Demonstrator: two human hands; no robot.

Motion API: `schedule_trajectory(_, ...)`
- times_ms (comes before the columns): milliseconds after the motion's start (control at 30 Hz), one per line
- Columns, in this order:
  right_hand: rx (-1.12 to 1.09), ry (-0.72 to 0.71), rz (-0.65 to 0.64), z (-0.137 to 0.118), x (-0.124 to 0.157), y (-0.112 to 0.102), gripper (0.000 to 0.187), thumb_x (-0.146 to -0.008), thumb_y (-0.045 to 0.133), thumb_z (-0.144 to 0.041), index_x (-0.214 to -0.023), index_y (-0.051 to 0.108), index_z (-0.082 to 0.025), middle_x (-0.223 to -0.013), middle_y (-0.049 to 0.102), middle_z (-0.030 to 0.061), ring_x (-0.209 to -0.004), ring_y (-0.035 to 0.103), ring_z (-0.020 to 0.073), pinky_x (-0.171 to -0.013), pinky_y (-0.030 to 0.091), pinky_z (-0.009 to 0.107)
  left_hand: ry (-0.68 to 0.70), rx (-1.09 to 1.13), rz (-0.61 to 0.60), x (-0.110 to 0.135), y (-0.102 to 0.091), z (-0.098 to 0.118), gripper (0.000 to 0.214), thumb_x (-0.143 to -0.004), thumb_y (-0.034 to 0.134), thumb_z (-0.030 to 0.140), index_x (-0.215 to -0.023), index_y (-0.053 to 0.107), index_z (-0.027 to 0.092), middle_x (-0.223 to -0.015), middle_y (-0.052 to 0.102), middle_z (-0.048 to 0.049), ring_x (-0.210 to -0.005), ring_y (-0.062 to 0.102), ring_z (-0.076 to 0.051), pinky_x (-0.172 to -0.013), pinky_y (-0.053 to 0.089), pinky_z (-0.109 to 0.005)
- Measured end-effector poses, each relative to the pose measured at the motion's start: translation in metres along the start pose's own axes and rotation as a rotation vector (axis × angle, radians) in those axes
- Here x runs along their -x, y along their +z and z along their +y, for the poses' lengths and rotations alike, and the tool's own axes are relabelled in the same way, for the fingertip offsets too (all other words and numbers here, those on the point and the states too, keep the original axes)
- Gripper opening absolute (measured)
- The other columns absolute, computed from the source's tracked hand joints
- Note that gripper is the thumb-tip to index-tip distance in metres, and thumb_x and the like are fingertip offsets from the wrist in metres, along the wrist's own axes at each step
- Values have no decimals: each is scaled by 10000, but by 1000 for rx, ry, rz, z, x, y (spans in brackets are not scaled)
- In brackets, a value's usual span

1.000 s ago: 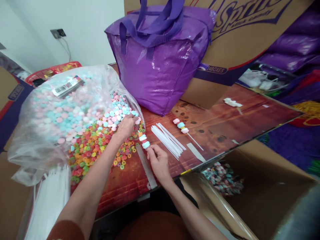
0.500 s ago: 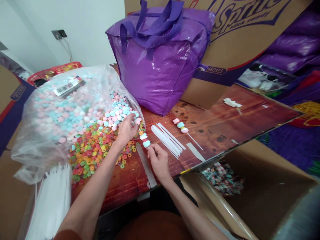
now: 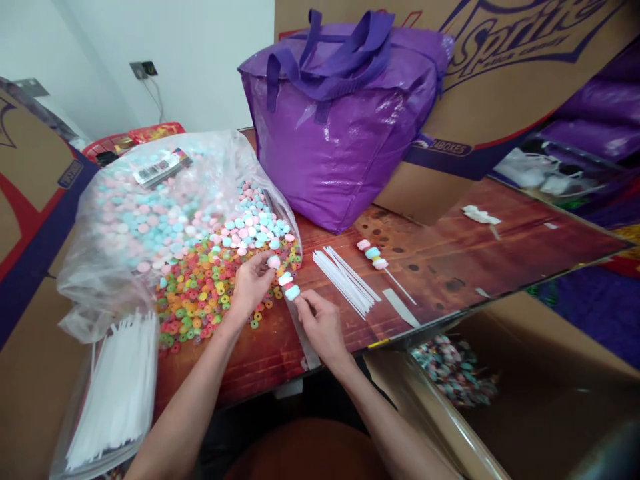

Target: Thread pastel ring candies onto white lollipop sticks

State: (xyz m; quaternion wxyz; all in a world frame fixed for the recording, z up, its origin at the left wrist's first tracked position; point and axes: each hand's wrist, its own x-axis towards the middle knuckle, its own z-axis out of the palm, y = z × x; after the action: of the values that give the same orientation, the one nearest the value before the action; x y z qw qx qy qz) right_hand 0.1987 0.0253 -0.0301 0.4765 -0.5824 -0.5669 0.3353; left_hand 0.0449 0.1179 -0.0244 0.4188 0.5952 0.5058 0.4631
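Note:
My left hand [image 3: 253, 283] pinches a pale pink and white marshmallow [image 3: 273, 262] between thumb and fingertips. Just below it, my right hand [image 3: 321, 323] grips a candy skewer [image 3: 289, 287] by its lower end; white and blue marshmallows with a red piece between them are threaded on it. Most of its stick is hidden by my fingers. The held marshmallow is apart from the skewer's top. Loose pink, blue and white marshmallows [image 3: 250, 227] spill from a clear plastic bag [image 3: 107, 200]. In front of them lie colourful gummy rings [image 3: 200, 293].
White sticks [image 3: 346, 283] and a loaded candy skewer [image 3: 373, 255] lie on the table right of my hands. A purple bag [image 3: 340, 133] stands behind. More sticks [image 3: 115, 393] fill a bag at left. Below the table edge, a carton [image 3: 540, 360] holds wrapped pieces [image 3: 455, 370].
My left hand has drawn back from the marshmallow pile toward me, now with a marshmallow in its fingertips. My right hand still holds the skewer. The whole view has shifted slightly.

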Motion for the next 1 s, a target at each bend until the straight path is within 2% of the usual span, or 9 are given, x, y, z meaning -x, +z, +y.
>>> schedule_trajectory(133,83,-45,-42,-2,-2,-6,281,-930,483,-316,-695,581,-197,-568,467,-44,-542,419,119,-541,311,234,55,-191,52,4,-4,-4,348,-788,604,152,-1124,695,174,-921,721,-43,-811,674,-161,-753,544,-260)
schedule_trajectory(433,165,-83,-54,-5,-7,-9,290,-922,476,-303,-667,570,-202,-551,447,-45,-515,386,116,-534,293,244,123,-341,57,12,-5,5,272,-819,603,102,-1033,742,199,-946,711,-44,-807,678,-161,-764,540,-261)
schedule_trajectory(667,126,-48,-22,-2,-2,4,281,-926,471,-305,-679,559,-204,-556,446,-48,-514,385,117,-530,287,249,95,-327,57,19,-5,-7,313,-827,598,99,-1081,745,207,-989,734,-53,-821,694,-178,-794,560,-294)
schedule_trajectory(867,73,-19,-1,4,0,11,279,-928,478,-318,-689,569,-207,-567,474,-43,-527,407,125,-534,307,246,57,-275,-51,23,-11,-7,377,-843,576,133,-1194,700,189,-1025,743,-70,-841,712,-193,-782,576,-300)
schedule_trajectory(1000,39,-16,-11,5,0,13,286,-940,472,-328,-689,546,-213,-572,470,-39,-540,416,131,-541,309,247,75,-197,-86,27,-15,-5,392,-885,604,229,-1270,661,181,-1127,735,-94,-924,719,-218,-831,577,-323)
